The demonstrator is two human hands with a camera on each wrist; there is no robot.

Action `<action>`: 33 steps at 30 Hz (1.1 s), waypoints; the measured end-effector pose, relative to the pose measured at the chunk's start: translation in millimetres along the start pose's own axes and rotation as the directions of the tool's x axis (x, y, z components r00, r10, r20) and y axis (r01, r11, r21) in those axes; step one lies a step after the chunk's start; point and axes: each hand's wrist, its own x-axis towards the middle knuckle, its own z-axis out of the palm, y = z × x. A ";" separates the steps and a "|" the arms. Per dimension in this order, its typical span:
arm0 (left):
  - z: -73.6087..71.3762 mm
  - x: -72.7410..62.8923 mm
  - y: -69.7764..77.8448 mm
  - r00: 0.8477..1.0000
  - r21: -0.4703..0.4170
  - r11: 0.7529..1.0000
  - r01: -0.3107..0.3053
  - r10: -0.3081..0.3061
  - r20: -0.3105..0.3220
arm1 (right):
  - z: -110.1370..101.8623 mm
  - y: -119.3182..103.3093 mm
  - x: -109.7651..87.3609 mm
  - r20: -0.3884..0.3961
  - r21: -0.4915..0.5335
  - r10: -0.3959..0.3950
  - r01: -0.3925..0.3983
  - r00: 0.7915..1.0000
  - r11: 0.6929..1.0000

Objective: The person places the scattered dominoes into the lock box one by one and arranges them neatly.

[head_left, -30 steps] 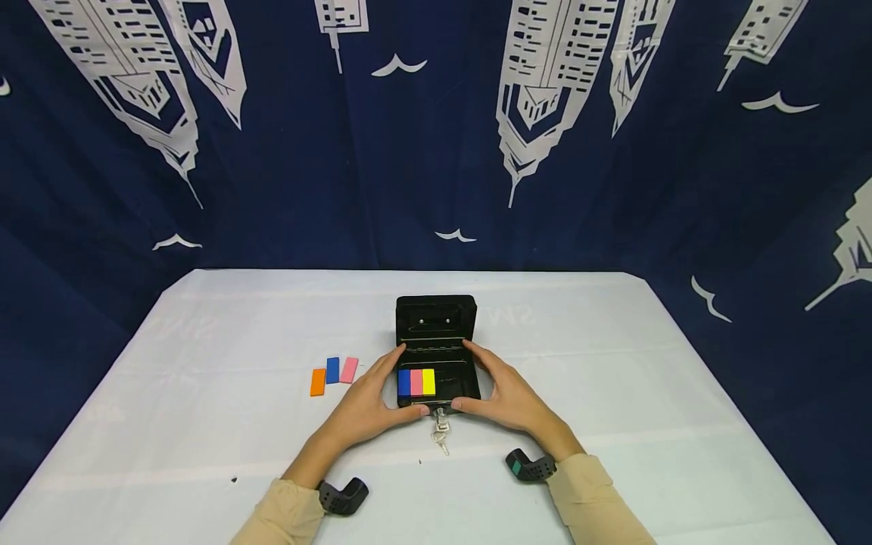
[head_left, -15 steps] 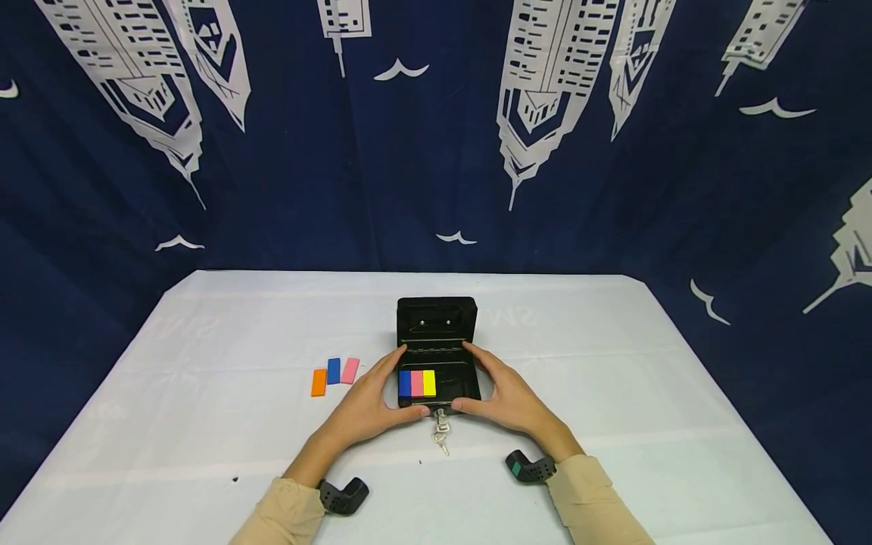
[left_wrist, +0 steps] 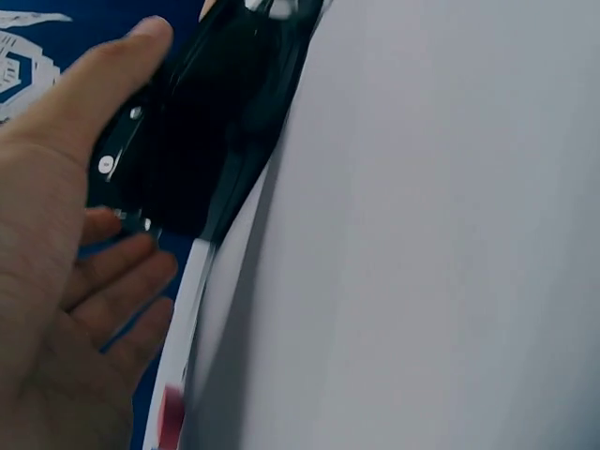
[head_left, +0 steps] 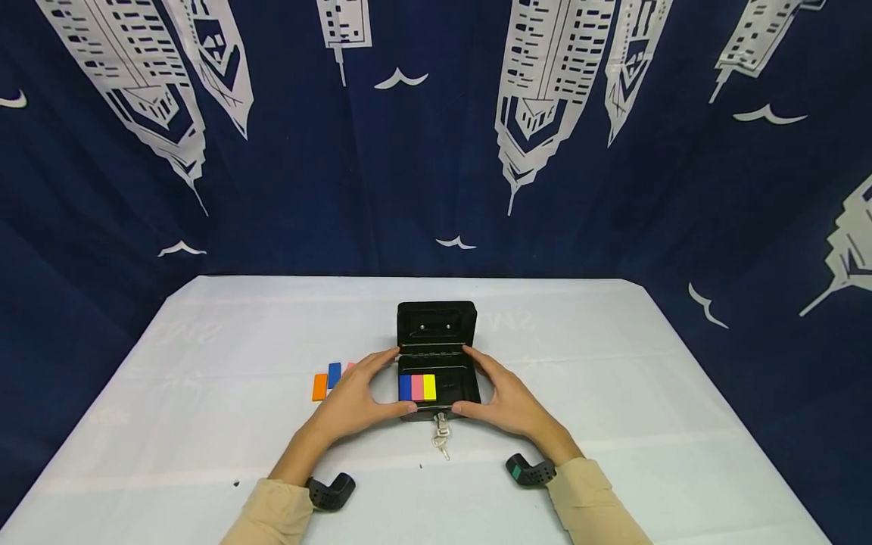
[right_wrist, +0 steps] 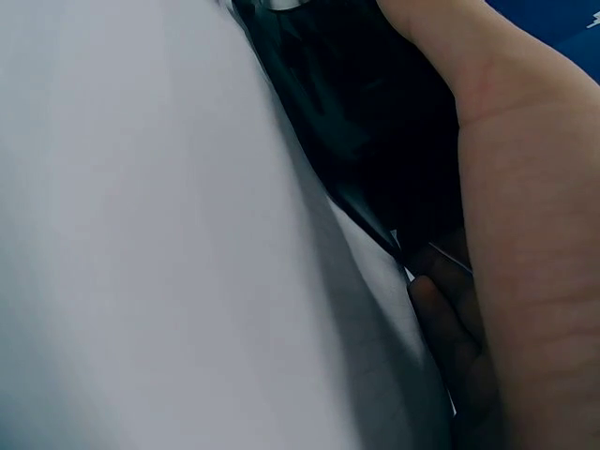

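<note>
A black cash box (head_left: 458,386) stands on the table with its lid (head_left: 436,324) raised. Inside at the left, blue (head_left: 405,387), pink (head_left: 418,387) and yellow (head_left: 429,387) blocks lie side by side. Keys (head_left: 441,443) hang from the lock at its front. My right hand (head_left: 509,395) grips the right side, thumb at the front edge and fingers toward the hinge. Beside the left side is my left hand (head_left: 347,401), fingers loosely spread; in the left wrist view a gap shows between its fingers and the box wall (left_wrist: 248,159).
Left of the box lie loose orange (head_left: 319,387) and blue (head_left: 334,375) blocks, plus a pink block (head_left: 350,365) mostly hidden behind my left hand. A white cloth covers the table (head_left: 613,363); a navy patterned curtain (head_left: 422,166) hangs behind it.
My left hand has let go of the box and shifted left, now covering most of the loose pink block. My right hand keeps its place on the box. The head view has tilted slightly up.
</note>
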 end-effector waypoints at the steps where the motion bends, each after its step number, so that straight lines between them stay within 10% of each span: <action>1: -2.0 -0.1 -0.8 1.000 -0.002 1.000 -0.010 0.010 -0.009 | 0.1 0.0 -0.2 0.000 0.000 0.002 -0.002 1.000 1.000; 14: -30.5 -0.9 -13.1 0.996 -0.041 0.997 -0.069 0.066 -0.060 | -0.6 -0.2 -1.7 0.004 0.020 0.008 -0.008 1.000 1.000; 33: -59.5 -6.8 -32.3 0.995 -0.013 1.000 0.000 -0.001 -0.099 | -1.0 -0.4 -0.8 0.007 0.017 0.004 -0.004 1.000 1.000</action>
